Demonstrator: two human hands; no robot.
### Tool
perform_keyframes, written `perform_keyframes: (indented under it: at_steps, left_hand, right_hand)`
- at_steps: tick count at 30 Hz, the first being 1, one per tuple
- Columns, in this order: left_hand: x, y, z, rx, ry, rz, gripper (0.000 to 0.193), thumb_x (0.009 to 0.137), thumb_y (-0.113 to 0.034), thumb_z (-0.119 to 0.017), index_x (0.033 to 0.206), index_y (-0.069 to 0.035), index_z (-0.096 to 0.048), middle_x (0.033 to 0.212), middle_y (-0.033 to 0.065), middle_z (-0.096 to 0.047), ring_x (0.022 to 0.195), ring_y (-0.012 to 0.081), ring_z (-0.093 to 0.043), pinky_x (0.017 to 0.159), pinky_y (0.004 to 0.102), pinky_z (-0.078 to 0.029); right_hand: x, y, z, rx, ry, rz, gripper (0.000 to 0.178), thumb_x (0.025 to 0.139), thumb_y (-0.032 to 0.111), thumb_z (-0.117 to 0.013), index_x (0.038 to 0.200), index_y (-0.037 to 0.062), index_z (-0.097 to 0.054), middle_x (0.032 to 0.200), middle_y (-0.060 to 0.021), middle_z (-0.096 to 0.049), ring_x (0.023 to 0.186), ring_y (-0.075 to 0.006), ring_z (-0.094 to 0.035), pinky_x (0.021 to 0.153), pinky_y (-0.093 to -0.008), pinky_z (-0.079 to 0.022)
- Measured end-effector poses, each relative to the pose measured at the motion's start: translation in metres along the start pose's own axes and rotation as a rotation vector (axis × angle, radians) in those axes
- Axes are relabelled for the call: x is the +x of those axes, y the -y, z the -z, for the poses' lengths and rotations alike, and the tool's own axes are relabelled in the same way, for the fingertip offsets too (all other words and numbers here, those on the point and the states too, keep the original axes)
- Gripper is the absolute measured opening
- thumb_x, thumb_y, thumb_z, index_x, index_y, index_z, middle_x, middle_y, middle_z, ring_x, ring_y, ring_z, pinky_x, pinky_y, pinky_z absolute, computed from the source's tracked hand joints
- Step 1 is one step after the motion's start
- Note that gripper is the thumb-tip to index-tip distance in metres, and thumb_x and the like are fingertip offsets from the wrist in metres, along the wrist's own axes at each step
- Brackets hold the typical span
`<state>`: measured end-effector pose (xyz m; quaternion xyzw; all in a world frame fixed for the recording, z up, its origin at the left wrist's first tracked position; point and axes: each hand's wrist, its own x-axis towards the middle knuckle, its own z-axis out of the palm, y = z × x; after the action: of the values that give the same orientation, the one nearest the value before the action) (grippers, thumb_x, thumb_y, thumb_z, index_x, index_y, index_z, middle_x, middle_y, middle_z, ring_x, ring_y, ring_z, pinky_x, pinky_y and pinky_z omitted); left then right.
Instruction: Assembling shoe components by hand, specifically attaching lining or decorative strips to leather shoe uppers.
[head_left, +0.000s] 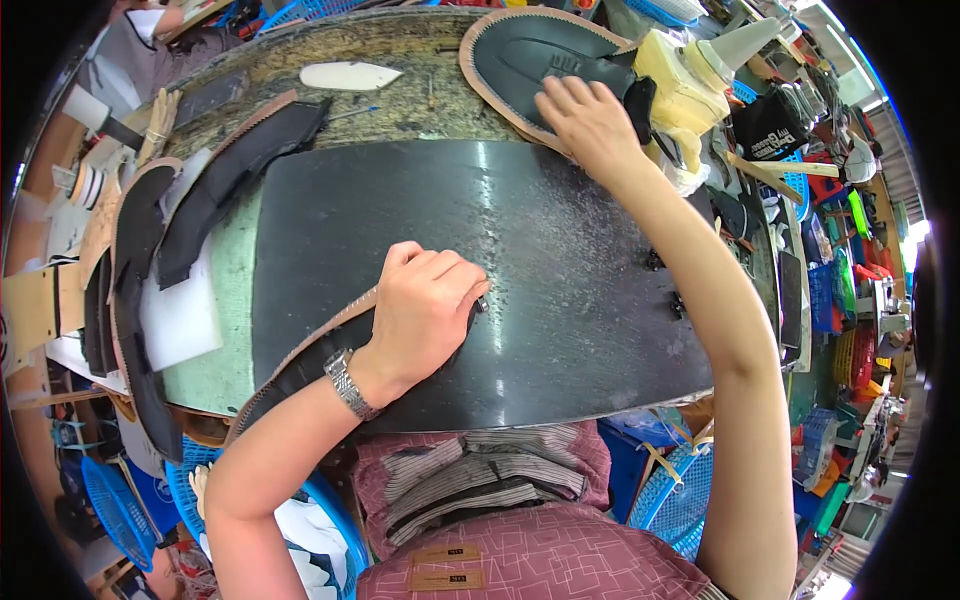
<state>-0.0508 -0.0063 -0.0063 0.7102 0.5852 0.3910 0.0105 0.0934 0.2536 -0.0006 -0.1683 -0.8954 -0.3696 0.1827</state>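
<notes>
My left hand (425, 310), with a metal-band watch at the wrist, is closed over the end of a black leather strip (312, 355) with a tan edge. The strip curves down toward the near left, and a small dark metallic bit peeks out by the fingertips. Both lie on a large black board (560, 270). Farther off to the right, my right hand (592, 125) has its fingers stretched out over a rounded black leather piece (505, 65) with a toothed tan border. Its fingertips look to be touching that piece; the palm side is hidden.
A yellow container with a grey nozzle (685, 85) stands right of my right hand. A white pointed blade-shaped piece (348, 76) lies at the back. More black leather strips (235, 175) and white sheets (180, 315) are at left. Blue baskets (675, 495) flank my lap.
</notes>
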Motion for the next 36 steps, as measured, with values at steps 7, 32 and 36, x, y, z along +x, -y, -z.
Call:
perform_keyframes:
  at_steps: [7,32,36]
  left_hand:
    - [-0.029,-0.004,0.043,-0.089,-0.045,0.119,0.009,0.071,-0.005,-0.07,0.074,-0.007,-0.062,0.077,0.0048,-0.064,0.069,0.0215,-0.059,0.07,0.0336,-0.042]
    - [-0.063,-0.006,0.034,-0.249,-0.008,0.35,0.012,0.073,-0.004,-0.069,0.079,0.0,-0.06,0.098,0.0115,-0.061,0.085,0.0263,-0.059,0.072,0.0345,-0.048]
    - [-0.043,0.003,0.048,-0.495,0.12,0.532,0.008,0.079,-0.007,-0.066,0.079,-0.001,-0.062,0.101,0.0144,-0.063,0.072,0.0217,-0.061,0.067,0.0297,-0.048]
  right_hand:
    - [0.058,0.032,0.037,0.848,0.132,-0.15,0.025,0.079,0.016,-0.063,0.096,-0.0015,-0.06,0.07,-0.0183,-0.061,0.065,-0.0334,-0.062,0.062,-0.0429,-0.05]
    - [0.015,0.113,0.108,0.902,0.016,0.523,0.014,0.066,0.016,-0.059,0.076,0.0069,-0.056,0.081,-0.0048,-0.048,0.083,-0.0209,-0.052,0.072,-0.0308,-0.05]
    - [-0.014,0.125,0.1,0.843,-0.279,0.391,0.02,0.058,0.013,-0.063,0.077,0.0053,-0.061,0.076,-0.0048,-0.049,0.077,-0.0195,-0.056,0.077,-0.0353,-0.055]
